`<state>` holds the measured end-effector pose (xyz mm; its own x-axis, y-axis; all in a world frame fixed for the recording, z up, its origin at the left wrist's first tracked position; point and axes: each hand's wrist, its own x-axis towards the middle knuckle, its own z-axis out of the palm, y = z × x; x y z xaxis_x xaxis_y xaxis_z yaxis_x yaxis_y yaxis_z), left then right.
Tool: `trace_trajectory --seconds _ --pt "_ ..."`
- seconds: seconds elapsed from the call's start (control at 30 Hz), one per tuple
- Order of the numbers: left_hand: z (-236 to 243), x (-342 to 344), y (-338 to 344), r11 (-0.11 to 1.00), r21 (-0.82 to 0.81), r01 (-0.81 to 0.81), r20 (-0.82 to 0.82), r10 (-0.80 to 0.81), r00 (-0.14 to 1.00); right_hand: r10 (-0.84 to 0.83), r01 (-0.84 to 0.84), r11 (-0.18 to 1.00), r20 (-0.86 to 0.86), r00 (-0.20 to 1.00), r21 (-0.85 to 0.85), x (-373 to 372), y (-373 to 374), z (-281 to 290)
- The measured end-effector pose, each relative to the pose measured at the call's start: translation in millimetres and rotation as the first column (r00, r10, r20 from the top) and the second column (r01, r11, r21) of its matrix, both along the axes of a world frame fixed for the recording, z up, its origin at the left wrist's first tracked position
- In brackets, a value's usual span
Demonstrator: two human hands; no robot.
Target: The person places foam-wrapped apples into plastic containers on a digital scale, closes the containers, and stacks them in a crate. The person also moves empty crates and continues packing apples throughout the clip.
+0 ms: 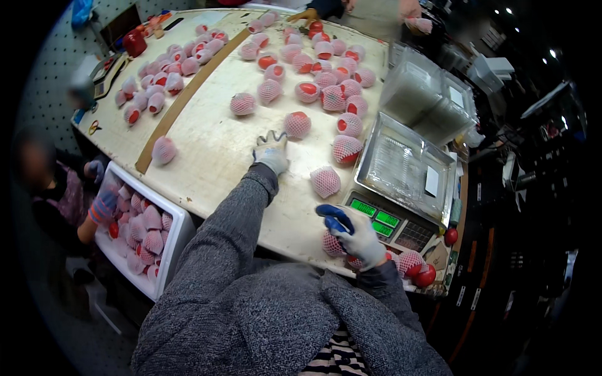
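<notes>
My left hand (271, 152), in a white glove, lies on the pale tabletop (216, 156) with its fingers spread, holding nothing. Just beyond its fingertips is a red fruit in a pink foam net (297, 125). My right hand (357, 235), in a white glove with blue finger parts, hovers beside the green-lit display of a scale (374, 217). Its fingers are bent and apart, with nothing visible in them. Partly under it sits another netted fruit (332, 244); one more netted fruit (325, 182) lies just beyond. Clear plastic trays (401, 160) rest on the scale.
Many netted fruits (325, 79) cover the far table, more (169, 66) beyond a brown divider strip (188, 94). Stacked clear containers (414, 78) stand right. At left, a person's gloved hand (103, 207) reaches into a white foam box (182, 235). Another person's hand (305, 16) is at the far edge.
</notes>
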<state>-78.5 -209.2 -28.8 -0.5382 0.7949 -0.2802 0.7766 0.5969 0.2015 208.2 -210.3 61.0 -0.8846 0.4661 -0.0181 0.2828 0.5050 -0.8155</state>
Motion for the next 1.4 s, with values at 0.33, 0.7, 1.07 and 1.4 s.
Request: trace_trajectory --seconds 0.33,0.7,1.07,1.4 --pt "46 83 -31 0.585 0.748 -0.314 0.658 -0.715 0.237 -0.578 0.357 0.716 -0.222 0.785 -0.599 -60 12 -6" --pt "-11 -174 -5 0.888 0.222 -0.403 -0.231 0.450 0.863 -0.720 0.688 0.678 -0.423 0.551 -0.258 50 120 17" --pt "-34 -172 -1 -0.064 0.542 -0.838 0.840 0.024 0.541 -0.791 0.410 0.592 0.403 0.460 0.693 15 140 9" --pt "103 137 133 0.686 0.639 -0.347 0.769 -0.588 0.253 -0.844 0.626 0.488 0.146 0.516 0.609 26 124 -11"
